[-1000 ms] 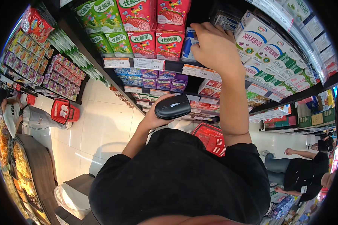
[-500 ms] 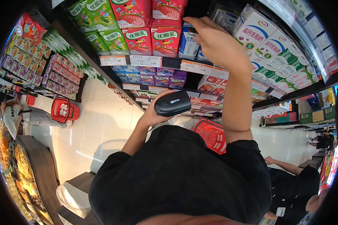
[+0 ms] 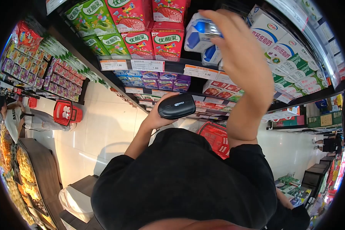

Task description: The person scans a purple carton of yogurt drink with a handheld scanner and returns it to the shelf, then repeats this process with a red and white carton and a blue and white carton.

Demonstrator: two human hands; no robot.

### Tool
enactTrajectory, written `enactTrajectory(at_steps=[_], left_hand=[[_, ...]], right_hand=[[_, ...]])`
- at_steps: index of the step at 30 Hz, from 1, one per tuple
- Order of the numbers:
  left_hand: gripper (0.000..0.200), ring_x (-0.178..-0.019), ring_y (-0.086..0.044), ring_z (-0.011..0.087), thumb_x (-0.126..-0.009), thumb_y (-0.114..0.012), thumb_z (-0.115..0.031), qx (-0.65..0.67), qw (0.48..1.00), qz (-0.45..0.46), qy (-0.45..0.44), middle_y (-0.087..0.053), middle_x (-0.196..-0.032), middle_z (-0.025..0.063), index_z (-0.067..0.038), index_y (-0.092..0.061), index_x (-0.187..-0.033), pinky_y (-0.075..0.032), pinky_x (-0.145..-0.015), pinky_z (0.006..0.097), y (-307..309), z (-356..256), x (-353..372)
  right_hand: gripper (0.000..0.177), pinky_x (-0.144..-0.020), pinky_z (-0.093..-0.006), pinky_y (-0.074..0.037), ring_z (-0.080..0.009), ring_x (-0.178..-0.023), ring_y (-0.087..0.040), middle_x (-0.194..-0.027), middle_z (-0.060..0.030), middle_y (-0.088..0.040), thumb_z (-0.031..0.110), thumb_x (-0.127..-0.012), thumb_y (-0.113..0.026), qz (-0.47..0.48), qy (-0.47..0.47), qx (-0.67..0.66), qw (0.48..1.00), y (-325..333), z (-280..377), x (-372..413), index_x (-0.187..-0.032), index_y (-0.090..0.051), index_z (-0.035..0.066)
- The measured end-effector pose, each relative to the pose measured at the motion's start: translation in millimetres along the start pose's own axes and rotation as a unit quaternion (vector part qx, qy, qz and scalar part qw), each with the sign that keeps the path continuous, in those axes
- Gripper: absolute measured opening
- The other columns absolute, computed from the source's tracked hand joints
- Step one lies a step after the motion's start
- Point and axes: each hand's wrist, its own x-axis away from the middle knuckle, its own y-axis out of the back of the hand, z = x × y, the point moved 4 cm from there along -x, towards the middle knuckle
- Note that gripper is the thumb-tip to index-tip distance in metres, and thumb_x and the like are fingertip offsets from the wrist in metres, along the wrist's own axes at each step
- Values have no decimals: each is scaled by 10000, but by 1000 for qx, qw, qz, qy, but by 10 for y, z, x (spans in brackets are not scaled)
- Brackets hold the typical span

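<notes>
The fingers (image 3: pixel 218 17) of the right hand (image 3: pixel 239 50) are wrapped around a blue and white pack (image 3: pixel 197 32) and hold it tight. The pack is tipped over a bit. It is up at the front edge of the shelf (image 3: pixel 172 69), just beside the red cartons (image 3: pixel 168 40). One more blue and white pack (image 3: pixel 211 55) sits right under it, at the shelf edge. A row of price tags (image 3: pixel 147 65) runs along that edge.

The left hand (image 3: pixel 155 119) is lower down, with its fingers closed around a black scanner (image 3: pixel 176 106). The scanner is well below the pack, in front of the lower shelves.

Green cartons (image 3: pixel 103 42) stand left of the red ones. A red basket (image 3: pixel 216 138) is near the right arm, and another red basket (image 3: pixel 67 112) sits on the floor (image 3: pixel 103 130) far to the left.
</notes>
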Motion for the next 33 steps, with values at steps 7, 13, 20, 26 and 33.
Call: enactTrajectory(at_steps=[7, 13, 20, 26, 33], left_hand=[[898, -1218, -490, 208, -537, -756, 46, -7, 999, -21, 27, -497, -1311, 104, -24, -427, -1369, -368, -1035, 334, 153, 84, 21], [883, -1007, -606, 171, -585, -800, -27, 116, 990, -25, 82, -560, -1231, 113, -30, -402, -1373, -520, -822, 292, 162, 271, -2], [891, -1148, -541, 187, -581, -810, -30, 95, 988, 53, 106, -546, -1262, 108, -31, -408, -1376, -427, -976, 317, -129, 181, -345], [858, -1222, -492, 198, -637, -797, -5, -43, 987, 157, 3, -500, -1318, 121, -25, -393, -1393, -372, -1021, 313, -434, -62, -497], [866, -1196, -510, 191, -628, -803, -11, -53, 985, 164, 10, -527, -1294, 123, -4, -379, -1383, -388, -1013, 319, -466, -48, -508]], right_hand=[[545, -941, -483, -477, -397, -1080, -585, -1220, -346, -521, 56, -819, -633, -297, -43, -339, 892, 296, -200, 1165, -1319, -451, -66], [548, -1010, -701, -314, -341, -1276, -443, -1372, -163, -463, 340, -949, -514, -251, -197, -871, 373, -895, -629, 2264, -1435, -370, 133], [500, -757, -382, -511, -246, -932, -623, -1023, -95, -618, 459, -947, -456, -293, -342, -890, 78, -1476, -421, 2628, -1200, -527, 33], [357, -716, -277, -500, -127, -801, -569, -930, -70, -577, 190, -885, -657, -527, -438, -366, 630, -780, -676, 2467, -1178, -530, 31], [406, -754, -240, -463, -90, -818, -543, -943, -51, -575, 99, -834, -694, -524, -377, -295, 705, -634, -789, 2358, -1193, -525, 15]])
